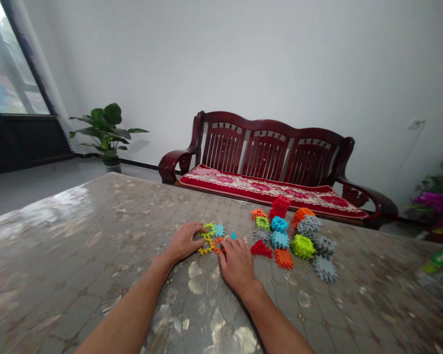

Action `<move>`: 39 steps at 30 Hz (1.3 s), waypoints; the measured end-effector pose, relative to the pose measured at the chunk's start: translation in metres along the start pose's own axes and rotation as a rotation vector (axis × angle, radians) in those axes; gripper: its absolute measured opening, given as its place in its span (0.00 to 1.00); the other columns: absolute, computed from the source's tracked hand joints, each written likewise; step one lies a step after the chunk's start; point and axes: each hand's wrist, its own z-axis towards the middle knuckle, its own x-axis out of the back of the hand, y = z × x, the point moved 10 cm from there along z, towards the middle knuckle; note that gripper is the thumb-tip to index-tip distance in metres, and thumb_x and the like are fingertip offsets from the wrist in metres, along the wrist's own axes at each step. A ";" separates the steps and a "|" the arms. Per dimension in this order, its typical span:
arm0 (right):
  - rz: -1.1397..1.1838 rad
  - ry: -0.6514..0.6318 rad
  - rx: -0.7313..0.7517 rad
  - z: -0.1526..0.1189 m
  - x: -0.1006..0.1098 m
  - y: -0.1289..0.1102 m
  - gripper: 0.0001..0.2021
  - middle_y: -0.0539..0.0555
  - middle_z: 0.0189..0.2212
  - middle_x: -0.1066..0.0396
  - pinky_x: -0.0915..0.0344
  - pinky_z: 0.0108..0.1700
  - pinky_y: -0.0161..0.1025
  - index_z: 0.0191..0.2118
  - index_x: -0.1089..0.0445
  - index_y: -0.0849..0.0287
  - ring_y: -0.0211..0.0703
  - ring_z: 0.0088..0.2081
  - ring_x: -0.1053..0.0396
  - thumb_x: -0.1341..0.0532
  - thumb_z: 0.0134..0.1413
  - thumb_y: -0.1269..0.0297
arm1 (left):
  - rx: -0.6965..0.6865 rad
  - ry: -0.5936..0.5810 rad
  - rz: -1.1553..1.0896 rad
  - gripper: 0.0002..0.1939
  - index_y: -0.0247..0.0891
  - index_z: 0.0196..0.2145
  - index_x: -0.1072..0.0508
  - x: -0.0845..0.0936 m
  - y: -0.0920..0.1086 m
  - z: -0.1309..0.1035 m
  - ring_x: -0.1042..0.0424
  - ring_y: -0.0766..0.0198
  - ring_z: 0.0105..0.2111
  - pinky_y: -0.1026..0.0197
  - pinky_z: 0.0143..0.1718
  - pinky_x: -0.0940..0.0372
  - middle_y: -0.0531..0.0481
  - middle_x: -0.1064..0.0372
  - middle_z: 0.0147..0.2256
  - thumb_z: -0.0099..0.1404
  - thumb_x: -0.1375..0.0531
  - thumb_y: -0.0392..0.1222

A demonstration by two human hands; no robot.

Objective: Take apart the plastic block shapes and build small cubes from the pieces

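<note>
On tbl (133, 246), yellow frame pcs (207, 244), toothed, open-centred, betw L hand (186, 241) & R hand (237, 260), grip unclear.

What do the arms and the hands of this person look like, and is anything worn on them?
The left hand and right hand are ungloved. Both forearms are bare, with no sleeve, watch or bracelet visible. The fingers are too small to rule out a thin ring.

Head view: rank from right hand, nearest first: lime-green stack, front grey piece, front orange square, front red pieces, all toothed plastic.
1. Front red pieces, just right of hand
2. Front orange square, right of red
3. Lime-green stack, right of orange
4. Front grey piece, rightmost
</note>
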 end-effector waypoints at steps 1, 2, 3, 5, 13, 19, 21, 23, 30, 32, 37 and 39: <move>0.002 0.000 -0.005 0.000 0.000 0.001 0.12 0.53 0.48 0.27 0.41 0.51 0.47 0.47 0.29 0.51 0.52 0.50 0.35 0.40 0.58 0.66 | 0.002 0.001 0.004 0.16 0.42 0.42 0.22 0.000 0.000 0.000 0.30 0.54 0.54 0.52 0.60 0.43 0.45 0.26 0.52 0.55 0.40 0.37; 0.009 0.004 -0.008 0.000 0.000 0.001 0.12 0.53 0.48 0.26 0.41 0.51 0.47 0.47 0.29 0.51 0.52 0.50 0.35 0.40 0.58 0.66 | 0.004 0.002 0.005 0.16 0.42 0.42 0.22 0.000 0.000 0.000 0.30 0.54 0.54 0.52 0.60 0.43 0.45 0.26 0.52 0.55 0.40 0.37; 0.020 0.012 -0.012 0.000 0.001 0.002 0.12 0.53 0.47 0.26 0.40 0.51 0.46 0.48 0.29 0.51 0.51 0.49 0.34 0.39 0.58 0.65 | 0.005 0.003 0.005 0.16 0.42 0.43 0.22 0.000 -0.001 0.000 0.31 0.54 0.54 0.52 0.60 0.43 0.45 0.27 0.52 0.55 0.40 0.37; 0.047 0.043 -0.023 0.000 0.004 0.004 0.15 0.54 0.46 0.26 0.39 0.51 0.46 0.51 0.30 0.52 0.51 0.48 0.34 0.39 0.57 0.66 | 0.006 0.006 0.002 0.16 0.43 0.43 0.22 0.001 0.000 0.000 0.31 0.54 0.54 0.53 0.60 0.43 0.46 0.27 0.52 0.55 0.40 0.37; 0.208 0.180 -0.080 -0.001 0.005 0.022 0.22 0.59 0.50 0.27 0.35 0.54 0.45 0.58 0.36 0.59 0.48 0.51 0.31 0.42 0.57 0.70 | -0.007 0.017 -0.010 0.17 0.41 0.43 0.22 0.002 0.002 -0.001 0.31 0.54 0.54 0.53 0.59 0.43 0.45 0.27 0.52 0.56 0.40 0.37; 0.349 0.255 -0.066 -0.002 0.003 0.030 0.24 0.61 0.53 0.29 0.34 0.56 0.47 0.60 0.37 0.60 0.49 0.54 0.31 0.41 0.58 0.67 | -0.004 0.027 -0.032 0.15 0.41 0.41 0.22 0.003 0.002 -0.001 0.30 0.53 0.52 0.53 0.57 0.41 0.45 0.26 0.51 0.54 0.39 0.38; 0.385 0.267 -0.072 -0.003 0.002 0.032 0.23 0.61 0.53 0.29 0.33 0.56 0.47 0.60 0.38 0.59 0.49 0.53 0.31 0.41 0.58 0.67 | -0.007 0.032 -0.040 0.15 0.41 0.40 0.22 0.003 0.003 -0.001 0.30 0.53 0.51 0.53 0.57 0.41 0.45 0.26 0.50 0.53 0.38 0.37; 0.415 0.279 -0.086 -0.003 0.002 0.034 0.23 0.61 0.53 0.29 0.32 0.54 0.47 0.60 0.37 0.59 0.49 0.52 0.30 0.41 0.58 0.66 | -0.015 0.037 -0.043 0.14 0.40 0.39 0.23 0.004 0.003 -0.001 0.29 0.53 0.50 0.53 0.55 0.40 0.46 0.25 0.48 0.53 0.39 0.36; 0.481 0.315 -0.086 -0.004 0.007 0.036 0.22 0.60 0.51 0.28 0.30 0.51 0.45 0.59 0.36 0.57 0.47 0.48 0.28 0.41 0.59 0.64 | -0.053 0.049 -0.073 0.15 0.39 0.37 0.24 0.004 0.006 -0.001 0.29 0.55 0.46 0.55 0.52 0.38 0.48 0.25 0.43 0.49 0.40 0.34; 0.493 0.320 -0.084 -0.004 0.008 0.036 0.22 0.60 0.50 0.28 0.30 0.50 0.45 0.59 0.35 0.57 0.47 0.47 0.28 0.41 0.59 0.64 | -0.063 0.053 -0.093 0.16 0.39 0.39 0.23 0.004 0.007 -0.001 0.29 0.56 0.46 0.55 0.52 0.39 0.48 0.25 0.44 0.49 0.40 0.34; 0.530 0.329 -0.084 -0.004 0.011 0.036 0.21 0.59 0.49 0.28 0.29 0.48 0.43 0.57 0.34 0.58 0.46 0.46 0.28 0.40 0.59 0.64 | -0.095 0.093 -0.124 0.12 0.40 0.39 0.22 0.012 0.016 -0.002 0.29 0.55 0.47 0.55 0.54 0.40 0.46 0.25 0.44 0.54 0.36 0.40; 0.544 0.341 -0.085 -0.004 0.012 0.035 0.20 0.59 0.48 0.28 0.29 0.48 0.43 0.57 0.34 0.58 0.46 0.46 0.28 0.40 0.59 0.64 | -0.107 0.109 -0.144 0.09 0.41 0.36 0.21 0.016 0.023 -0.001 0.29 0.56 0.46 0.55 0.53 0.40 0.47 0.24 0.42 0.58 0.37 0.44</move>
